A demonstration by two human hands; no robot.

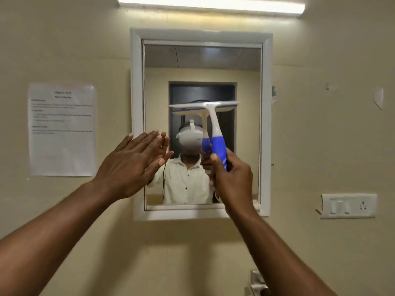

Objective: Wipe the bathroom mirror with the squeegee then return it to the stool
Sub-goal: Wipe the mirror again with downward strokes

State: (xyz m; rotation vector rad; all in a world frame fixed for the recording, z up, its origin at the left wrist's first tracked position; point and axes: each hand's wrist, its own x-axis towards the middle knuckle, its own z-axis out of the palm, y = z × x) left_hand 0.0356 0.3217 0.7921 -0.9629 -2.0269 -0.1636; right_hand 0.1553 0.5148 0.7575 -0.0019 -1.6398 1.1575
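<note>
A white-framed mirror (245,146) hangs on the beige wall straight ahead. My right hand (232,178) grips the blue lower handle of a white and blue squeegee (213,124). Its blade lies level against the glass about halfway up the mirror. My left hand (130,165) is flat with fingers spread, its fingertips at the mirror's left side and over the frame; whether it touches the glass is unclear. The stool is out of view.
A printed sheet (62,130) is stuck to the wall left of the mirror. A white switch and socket plate (348,206) sits at lower right. A strip light (211,4) glows above. A metal fitting (257,283) shows at the bottom edge.
</note>
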